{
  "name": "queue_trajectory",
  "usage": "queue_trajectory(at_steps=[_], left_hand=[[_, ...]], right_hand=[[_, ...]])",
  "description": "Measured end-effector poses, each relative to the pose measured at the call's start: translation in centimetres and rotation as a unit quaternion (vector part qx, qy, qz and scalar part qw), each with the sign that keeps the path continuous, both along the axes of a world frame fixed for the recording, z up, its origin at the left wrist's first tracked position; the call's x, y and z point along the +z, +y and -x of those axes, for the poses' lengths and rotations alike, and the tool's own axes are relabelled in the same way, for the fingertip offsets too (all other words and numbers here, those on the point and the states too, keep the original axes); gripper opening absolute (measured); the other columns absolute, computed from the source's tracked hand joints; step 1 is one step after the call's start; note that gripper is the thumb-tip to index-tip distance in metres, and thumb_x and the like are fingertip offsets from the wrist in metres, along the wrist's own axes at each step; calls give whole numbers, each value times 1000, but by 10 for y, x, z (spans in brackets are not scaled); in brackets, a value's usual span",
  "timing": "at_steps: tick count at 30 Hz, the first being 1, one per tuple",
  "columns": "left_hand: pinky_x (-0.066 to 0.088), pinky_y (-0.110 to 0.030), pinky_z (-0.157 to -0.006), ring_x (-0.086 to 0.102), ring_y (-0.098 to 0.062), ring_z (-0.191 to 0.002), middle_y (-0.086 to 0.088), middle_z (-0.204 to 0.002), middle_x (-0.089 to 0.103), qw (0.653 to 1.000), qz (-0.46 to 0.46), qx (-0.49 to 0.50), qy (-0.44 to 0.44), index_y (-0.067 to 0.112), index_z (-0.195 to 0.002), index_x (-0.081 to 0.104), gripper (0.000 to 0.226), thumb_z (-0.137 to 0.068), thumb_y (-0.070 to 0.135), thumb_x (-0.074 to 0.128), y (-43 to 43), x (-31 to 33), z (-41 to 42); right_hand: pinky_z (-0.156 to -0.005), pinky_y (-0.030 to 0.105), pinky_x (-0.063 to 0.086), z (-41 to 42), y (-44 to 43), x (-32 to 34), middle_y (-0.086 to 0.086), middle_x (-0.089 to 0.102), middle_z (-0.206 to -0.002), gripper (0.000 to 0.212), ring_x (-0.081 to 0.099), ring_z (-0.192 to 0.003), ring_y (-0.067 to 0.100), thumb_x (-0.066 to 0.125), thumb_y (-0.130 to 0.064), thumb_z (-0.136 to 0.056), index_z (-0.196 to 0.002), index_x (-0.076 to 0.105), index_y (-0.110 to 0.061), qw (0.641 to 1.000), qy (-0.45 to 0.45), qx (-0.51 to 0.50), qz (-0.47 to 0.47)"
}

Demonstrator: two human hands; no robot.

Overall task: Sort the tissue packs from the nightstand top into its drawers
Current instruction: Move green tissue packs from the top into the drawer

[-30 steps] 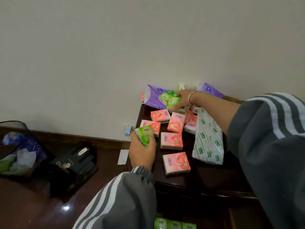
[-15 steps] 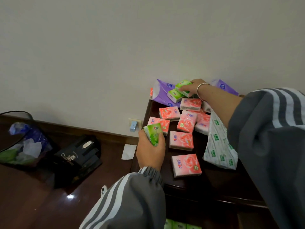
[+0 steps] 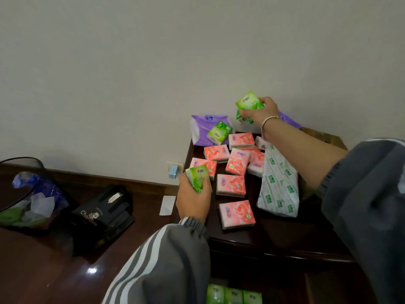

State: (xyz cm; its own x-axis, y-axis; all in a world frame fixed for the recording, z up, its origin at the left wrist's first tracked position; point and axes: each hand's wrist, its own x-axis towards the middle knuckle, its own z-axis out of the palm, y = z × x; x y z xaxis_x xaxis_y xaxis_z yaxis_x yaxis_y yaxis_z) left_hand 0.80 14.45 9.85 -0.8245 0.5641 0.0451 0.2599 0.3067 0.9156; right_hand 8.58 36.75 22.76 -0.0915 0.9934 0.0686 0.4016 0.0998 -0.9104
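Several pink tissue packs (image 3: 230, 185) lie spread on the dark nightstand top (image 3: 285, 229). One green pack (image 3: 219, 132) leans on a purple tissue bag (image 3: 203, 130) at the back. My left hand (image 3: 192, 198) grips green packs (image 3: 198, 177) over the nightstand's left edge. My right hand (image 3: 259, 113) is raised near the wall and holds green packs (image 3: 248, 103), one above and one tucked below. Green packs (image 3: 233, 295) lie in the open drawer at the bottom edge.
A white bag with green print (image 3: 278, 189) lies right of the pink packs. On the floor at left are a black box (image 3: 103, 216), a bin with a blue liner (image 3: 28, 194) and a paper slip (image 3: 167, 205). A wall socket with a plug (image 3: 174, 171) is beside the nightstand.
My right hand has lifted green packs off the back of the nightstand and risen toward the wall. My left hand keeps its green packs in about the same place.
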Motion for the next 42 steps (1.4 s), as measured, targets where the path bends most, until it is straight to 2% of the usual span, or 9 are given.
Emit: queue_trajectory(at_steps=[5, 9, 11, 18, 27, 30, 34, 38, 42], left_hand=[[42, -28, -68, 59, -17, -77, 9, -83, 60, 998, 9, -52, -40, 24, -96, 47, 27, -83, 40, 65, -1, 9, 4], [42, -7, -59, 58, 5, -73, 14, -82, 60, 990, -79, -117, -11, 22, -94, 50, 25, -82, 31, 70, 25, 47, 15], [47, -16, -64, 60, 0, -74, 13, -82, 62, 986, -72, -150, 6, 24, -92, 52, 24, -81, 36, 69, 53, 70, 22], [49, -40, -84, 61, -32, -99, -17, -107, 65, 959, 123, -199, 159, 1, -105, 60, 41, -82, 34, 67, 153, 103, 37], [27, -49, -111, 46, -36, -126, -13, -133, 53, 913, 298, -229, 157, 8, -133, 43, 57, -86, 37, 57, 194, 88, 21], [35, -49, -106, 44, -38, -125, -18, -135, 47, 901, 318, -206, 214, 11, -132, 44, 64, -79, 39, 66, 197, 93, 21], [43, -40, -97, 48, -37, -114, -20, -131, 37, 924, 251, -223, 183, 7, -128, 44, 60, -79, 30, 70, 192, 88, 20], [50, -28, -72, 54, -27, -89, -13, -109, 43, 973, 30, -169, 153, 8, -105, 48, 38, -82, 31, 68, 171, 103, 10], [46, -12, -46, 57, -14, -72, -3, -88, 56, 971, -176, -143, -69, 7, -102, 46, 37, -79, 18, 73, 121, 147, -14]], right_hand=[[-80, 27, 47, -32, -34, 22, 7, 62, -112, 63, 55, -90, 15, 83, -14, -66, -121, 52, -10, 999, 8, 43, 5], [-68, 22, 44, -57, -44, 38, 3, 61, -105, 63, 57, -87, 14, 83, -18, -66, -120, 52, -13, 998, 14, 65, 3], [-60, 15, 46, -69, -44, 46, 2, 61, -100, 61, 58, -80, 11, 84, -17, -66, -118, 53, -13, 997, 32, 69, 1], [-72, 31, 54, -123, -41, 53, 2, 68, -93, 51, 65, -82, 17, 85, -12, -62, -103, 56, -19, 985, 150, 86, 21], [-75, 37, 54, -174, -43, 37, 1, 73, -93, 62, 70, -87, 20, 86, -43, -37, -92, 59, -29, 979, 167, 114, 25], [-77, 38, 55, -174, -45, 38, 1, 72, -93, 62, 69, -87, 20, 85, -41, -39, -93, 58, -29, 976, 193, 104, 14], [-77, 37, 54, -174, -55, 40, 3, 72, -97, 54, 70, -92, 22, 86, -24, -55, -100, 57, -22, 952, 274, 121, 55], [-76, 37, 57, -181, -76, 48, 0, 71, -94, 30, 70, -89, 19, 74, -11, -75, -99, 56, -18, 927, 345, 115, 92], [-73, 36, 58, -194, -118, 56, 3, 70, -103, 36, 69, -90, 19, 72, -20, -73, -106, 57, -15, 916, 371, 112, 105]])
